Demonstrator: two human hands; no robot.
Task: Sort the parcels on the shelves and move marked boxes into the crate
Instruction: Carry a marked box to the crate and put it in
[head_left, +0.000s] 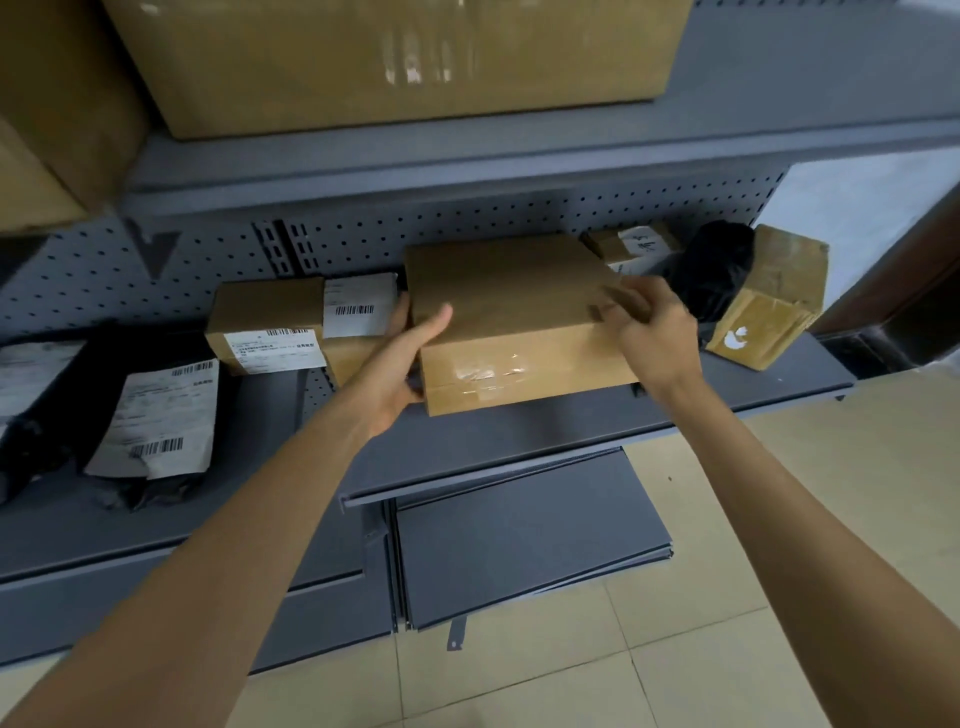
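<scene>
Head view: left hand (400, 358), right hand (652, 332) grip opposite edges of box (519, 306).

Dim, flat indoor light with a cool grey cast. Soft shadow pools beneath the upper shelf (467, 166). Clear tape (488, 371) on the cardboard box (519, 296) shows small glare patches. Mild motion blur softens everything, and wide-angle distortion bends the edges.

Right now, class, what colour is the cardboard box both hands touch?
The taped cardboard box is plain brown; head view shows it.
</scene>
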